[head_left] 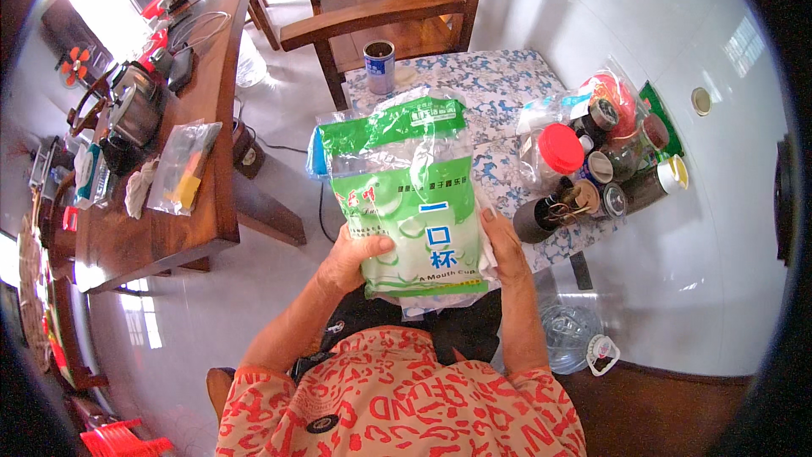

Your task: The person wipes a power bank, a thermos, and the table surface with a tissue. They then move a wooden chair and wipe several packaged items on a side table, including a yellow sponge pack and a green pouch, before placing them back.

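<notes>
Upright before my body is a green, white and clear plastic bag of disposable cups, its printed face toward me. My left hand grips its lower left side, thumb lying across the front. On the opposite edge my right hand is closed, and some white, crumpled material shows between that palm and the bag. Clear crinkled film makes up the bag's upper part, under a green band. Blue plastic sticks out behind its upper left. The fingers behind the bag are hidden.
Beyond the bag stands a small table with a blue floral cover, bearing a can, a red-lidded jar and several other jars. A wooden chair is behind it. A long wooden table runs along the left. Right of my legs is a large clear bottle.
</notes>
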`<state>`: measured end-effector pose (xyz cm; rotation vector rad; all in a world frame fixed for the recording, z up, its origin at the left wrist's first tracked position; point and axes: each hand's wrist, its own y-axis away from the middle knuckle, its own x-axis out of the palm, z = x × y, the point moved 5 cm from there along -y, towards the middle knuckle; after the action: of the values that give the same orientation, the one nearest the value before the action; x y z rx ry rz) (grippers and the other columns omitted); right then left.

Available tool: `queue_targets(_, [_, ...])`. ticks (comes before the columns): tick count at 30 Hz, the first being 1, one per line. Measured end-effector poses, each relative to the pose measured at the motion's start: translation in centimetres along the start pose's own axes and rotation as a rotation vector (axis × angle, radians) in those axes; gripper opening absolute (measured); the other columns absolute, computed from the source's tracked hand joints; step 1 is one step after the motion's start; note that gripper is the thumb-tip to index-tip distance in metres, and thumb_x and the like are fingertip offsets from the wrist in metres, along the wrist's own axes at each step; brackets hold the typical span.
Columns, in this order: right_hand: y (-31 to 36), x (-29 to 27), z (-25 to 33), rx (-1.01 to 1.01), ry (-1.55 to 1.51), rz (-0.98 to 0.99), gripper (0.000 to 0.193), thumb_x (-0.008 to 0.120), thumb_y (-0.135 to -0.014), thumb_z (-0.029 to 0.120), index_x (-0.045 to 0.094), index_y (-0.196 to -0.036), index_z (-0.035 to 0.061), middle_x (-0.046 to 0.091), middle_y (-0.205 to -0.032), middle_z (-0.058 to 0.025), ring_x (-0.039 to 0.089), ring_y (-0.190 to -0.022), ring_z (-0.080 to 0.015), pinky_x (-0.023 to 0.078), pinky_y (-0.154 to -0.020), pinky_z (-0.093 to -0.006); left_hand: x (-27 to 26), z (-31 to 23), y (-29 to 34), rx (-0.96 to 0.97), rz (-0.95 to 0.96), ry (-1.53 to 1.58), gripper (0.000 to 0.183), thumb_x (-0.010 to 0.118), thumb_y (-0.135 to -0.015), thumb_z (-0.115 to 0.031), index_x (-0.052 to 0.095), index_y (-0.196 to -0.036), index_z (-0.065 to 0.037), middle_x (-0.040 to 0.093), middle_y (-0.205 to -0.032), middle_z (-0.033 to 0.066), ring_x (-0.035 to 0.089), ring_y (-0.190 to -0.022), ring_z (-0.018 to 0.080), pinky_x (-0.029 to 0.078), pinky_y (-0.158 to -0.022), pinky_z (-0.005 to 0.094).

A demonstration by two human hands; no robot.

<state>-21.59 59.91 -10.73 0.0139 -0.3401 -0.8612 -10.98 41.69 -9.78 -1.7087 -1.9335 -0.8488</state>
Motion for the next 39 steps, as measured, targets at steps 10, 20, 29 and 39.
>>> queue_targets(10, [-0.6,-3.9,-5.0,0.19,-0.302,-0.072,0.043,0.046,-0.095,0.034,0.055,-0.12,-0.0006,0.062,-0.109,-0.0125,0.062,-0.095,-0.0186,0.051,-0.078,-0.0299,-0.7,-0.1,-0.3,-0.093,0.025,0.022,0.074,0.078,-0.068,-0.023,0.043,-0.13,-0.001,0.059,-0.117,0.014,0.06,-0.104,0.0258,0.051,-0.089,0.0406])
queue_targets(20, [-0.3,2.1,-1.7,0.165,-0.437,0.073,0.046,0.04,-0.098,0.037,0.052,-0.125,0.0019,0.061,-0.113,-0.0114,0.061,-0.096,-0.0207,0.051,-0.08,-0.0318,0.4,-0.2,-0.8,-0.067,0.027,0.015,0.072,0.077,-0.069,-0.018,0.043,-0.13,-0.002,0.057,-0.121,0.0127,0.059,-0.107,0.0246,0.048,-0.093,0.04])
queue_targets(29, [-0.7,-13.8,-12.6,0.197,0.03,-0.167,0.046,0.049,-0.093,0.037,0.053,-0.122,0.0006,0.06,-0.112,-0.012,0.058,-0.1,-0.024,0.047,-0.088,-0.037,-1.0,-1.9,-0.3,-0.029,-0.078,0.048,0.058,0.075,-0.074,-0.011,0.049,-0.125,-0.001,0.06,-0.114,0.0125,0.061,-0.1,0.0231,0.051,-0.088,0.0396])
queue_targets(39, [-0.8,0.2,-2.1,-0.087,0.08,-0.091,0.059,0.073,-0.075,0.013,0.048,-0.125,-0.0069,0.058,-0.116,-0.0167,0.058,-0.105,-0.0248,0.045,-0.092,-0.0377,-2.3,-4.9,0.3,0.218,-0.388,-0.171,0.063,0.078,-0.073,-0.013,0.043,-0.123,0.002,0.06,-0.109,0.013,0.06,-0.096,0.0203,0.052,-0.083,0.0361])
